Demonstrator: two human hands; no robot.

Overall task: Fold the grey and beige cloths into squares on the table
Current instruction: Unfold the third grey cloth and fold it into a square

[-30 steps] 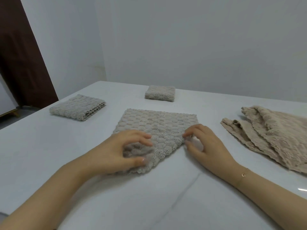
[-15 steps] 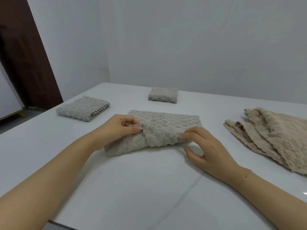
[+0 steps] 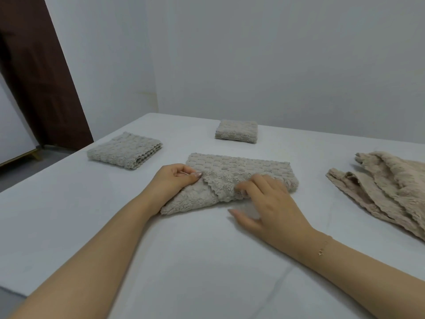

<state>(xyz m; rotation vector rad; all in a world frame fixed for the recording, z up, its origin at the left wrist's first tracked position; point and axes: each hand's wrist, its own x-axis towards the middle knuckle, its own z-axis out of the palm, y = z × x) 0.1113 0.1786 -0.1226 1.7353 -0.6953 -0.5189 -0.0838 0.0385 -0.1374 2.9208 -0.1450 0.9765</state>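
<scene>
Two hands work on one nubbly grey cloth (image 3: 239,171) lying at the middle of the white table (image 3: 69,222). Its waffle-like bumps show on the far half, while the near part is turned over to show a fleecy underside with a scalloped edge. Her left hand (image 3: 174,180) pinches that turned-over flap between thumb and curled fingers at the cloth's left end. Her right hand (image 3: 269,203) lies with fingers spread and relaxed, fingertips pressing the flap down, thumb on the table; a thin bracelet (image 3: 322,249) circles the wrist. Toward the left edge sits a folded grey square (image 3: 125,150), thick and layered, and near the far edge a smaller folded square (image 3: 236,131). By the right edge a beige cloth (image 3: 386,187) lies loosely rumpled, plush and wavy-edged.
</scene>
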